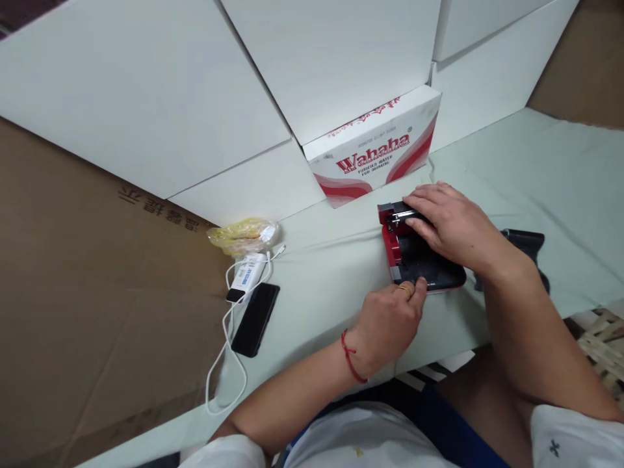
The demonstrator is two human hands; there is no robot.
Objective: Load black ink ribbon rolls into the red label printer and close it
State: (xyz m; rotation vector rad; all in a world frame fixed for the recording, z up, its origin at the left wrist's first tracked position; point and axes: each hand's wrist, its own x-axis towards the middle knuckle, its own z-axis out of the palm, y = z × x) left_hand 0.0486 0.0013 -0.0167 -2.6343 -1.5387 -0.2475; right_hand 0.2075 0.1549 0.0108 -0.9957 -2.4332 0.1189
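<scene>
A red-and-black open case lies on the pale green table cover, with a black hollow inside and a shiny metal bar along its far side. My left hand, with a ring and a red string bracelet, pinches the case's near edge with curled fingers. Over the far right part of the case rests my right hand; its fingers reach across the black far side and its thumb sits by the metal bar. That hand hides part of the case. Beside my right forearm lies a black object, partly covered, kind unclear.
A white and red Wahaha water box stands behind the case against white boxes. To the left are a black phone, a white power bank with a white cable, and a yellowish plastic bag. Cardboard borders the left.
</scene>
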